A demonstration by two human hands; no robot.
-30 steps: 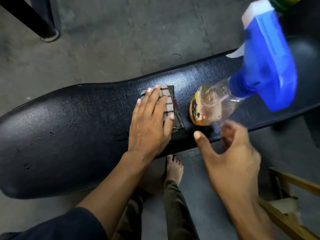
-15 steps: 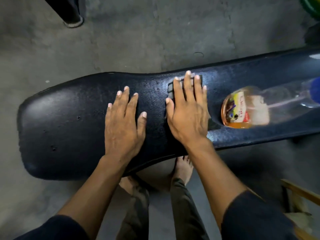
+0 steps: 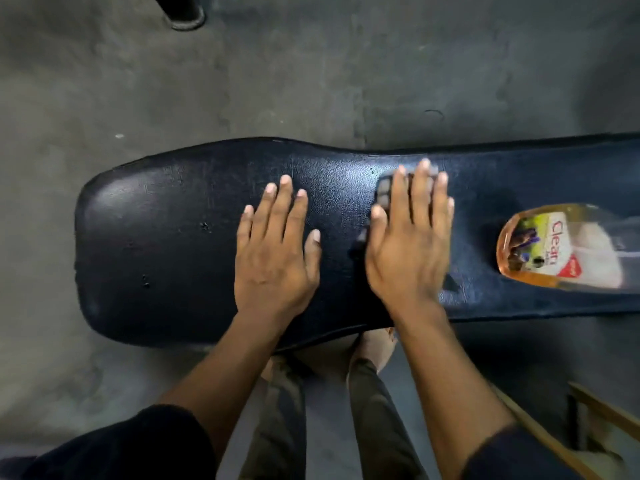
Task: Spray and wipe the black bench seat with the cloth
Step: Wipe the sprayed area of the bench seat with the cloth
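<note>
The black bench seat (image 3: 156, 244) stretches across the view from left to right. My left hand (image 3: 277, 254) lies flat on its bare surface, fingers spread, holding nothing. My right hand (image 3: 410, 244) presses flat on a folded striped cloth (image 3: 384, 190), which shows only at its far left corner and along the thumb side. A clear spray bottle (image 3: 561, 254) with orange liquid and a "Clean" label lies on its side on the seat to the right of my right hand, its top cut off by the frame edge.
Grey concrete floor (image 3: 311, 81) surrounds the bench. A black post foot (image 3: 183, 15) stands at the top left. A wooden frame (image 3: 602, 424) sits at the lower right. My legs and bare feet (image 3: 374, 344) are under the seat's near edge.
My left hand left the cloth and now rests on the bare seat; my right hand took over the cloth. The bottle, held close to the camera before, now lies on the seat.
</note>
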